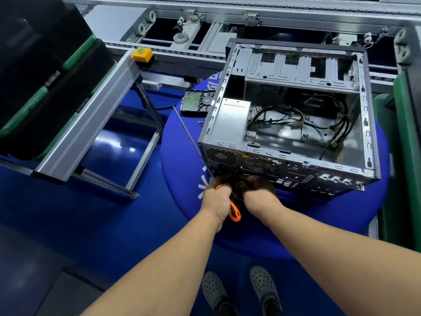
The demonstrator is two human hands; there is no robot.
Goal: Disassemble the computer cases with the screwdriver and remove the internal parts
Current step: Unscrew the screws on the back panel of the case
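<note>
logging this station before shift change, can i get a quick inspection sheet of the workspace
surface: round blue table with white markings
job's things: open computer case lying on the table, side panel off; screwdriver with orange handle, long shaft angled up to the left
clutter: hard drive and small screws on the table left of the case
grips: left hand holds the screwdriver handle; right hand curled at the case's rear panel, what it holds is hidden
cables: loose black wires inside the case
surroundings: conveyor frame, yellow button box, blue floor
</note>
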